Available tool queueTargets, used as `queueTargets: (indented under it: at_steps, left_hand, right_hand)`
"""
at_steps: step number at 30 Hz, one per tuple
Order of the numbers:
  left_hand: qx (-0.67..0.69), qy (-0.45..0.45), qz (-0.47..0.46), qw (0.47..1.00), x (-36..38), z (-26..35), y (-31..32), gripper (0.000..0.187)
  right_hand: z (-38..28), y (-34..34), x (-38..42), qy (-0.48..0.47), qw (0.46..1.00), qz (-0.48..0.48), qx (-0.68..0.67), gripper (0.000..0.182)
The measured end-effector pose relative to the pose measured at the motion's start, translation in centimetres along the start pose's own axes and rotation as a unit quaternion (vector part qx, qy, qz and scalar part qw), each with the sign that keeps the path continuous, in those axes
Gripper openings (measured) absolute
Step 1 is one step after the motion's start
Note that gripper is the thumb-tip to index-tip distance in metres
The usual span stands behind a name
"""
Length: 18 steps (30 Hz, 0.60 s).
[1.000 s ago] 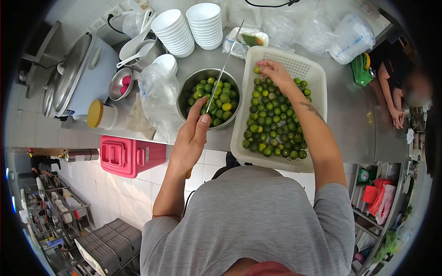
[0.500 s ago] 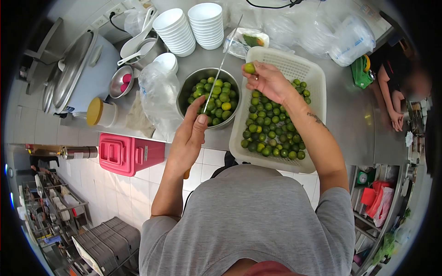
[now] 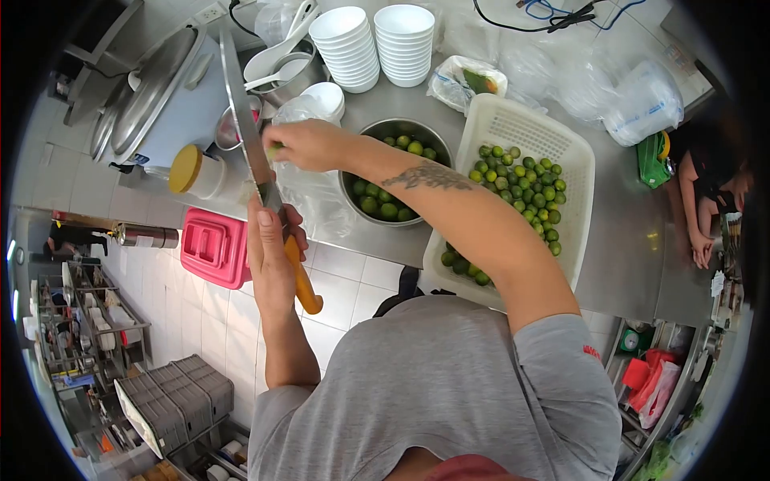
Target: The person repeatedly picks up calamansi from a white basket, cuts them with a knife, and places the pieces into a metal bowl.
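My left hand [image 3: 274,244] is closed around a long knife [image 3: 248,120] near where the blade meets its yellow-orange handle [image 3: 301,280]. The blade points up and away, its flat face showing. My right hand [image 3: 309,144] reaches across to the blade's right side, fingers pinched on a small green lime [image 3: 277,151], mostly hidden by them. Below my right forearm stands a steel bowl [image 3: 389,128] of limes. To its right, a white perforated basket [image 3: 553,132] holds many more green limes, partly covered by my arm.
Stacked white bowls [image 3: 345,48] and a steel pot with ladles [image 3: 301,80] stand at the back. A yellow-lidded tub [image 3: 186,170] and large lidded container [image 3: 172,104] are left. A pink bin [image 3: 215,244] stands below the counter. Another person's hands [image 3: 701,250] rest at right.
My right hand has swung left from above the basket to the blade, carrying the lime. My left hand and the knife have shifted left, and the knife's handle now shows. The view has turned slightly.
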<state>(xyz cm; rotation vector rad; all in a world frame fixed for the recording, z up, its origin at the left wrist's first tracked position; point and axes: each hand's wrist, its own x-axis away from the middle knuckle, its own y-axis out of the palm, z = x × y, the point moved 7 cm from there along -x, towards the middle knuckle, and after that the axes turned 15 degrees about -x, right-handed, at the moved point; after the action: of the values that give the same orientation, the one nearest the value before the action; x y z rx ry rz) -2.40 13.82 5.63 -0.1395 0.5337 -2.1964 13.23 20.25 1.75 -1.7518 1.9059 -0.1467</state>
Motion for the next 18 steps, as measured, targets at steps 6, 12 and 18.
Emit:
queueTargets:
  at_steps: [6,12,18]
  left_hand:
    - [-0.013,-0.015,-0.039,0.999,-0.4,-1.3,1.5,0.060]
    - [-0.010,0.003,-0.110,0.994,-0.8,-0.3,4.1,0.061]
    - [-0.027,0.035,-0.211,0.977,0.3,1.3,7.9,0.059]
  right_hand:
    - [4.9,-0.1,2.4,0.051,0.963,-0.009,0.265,0.029]
    - [-0.6,-10.1,9.5,0.022,0.988,0.153,0.017,0.015]
    - [4.7,-17.8,25.5,0.261,0.941,0.146,0.161,0.017]
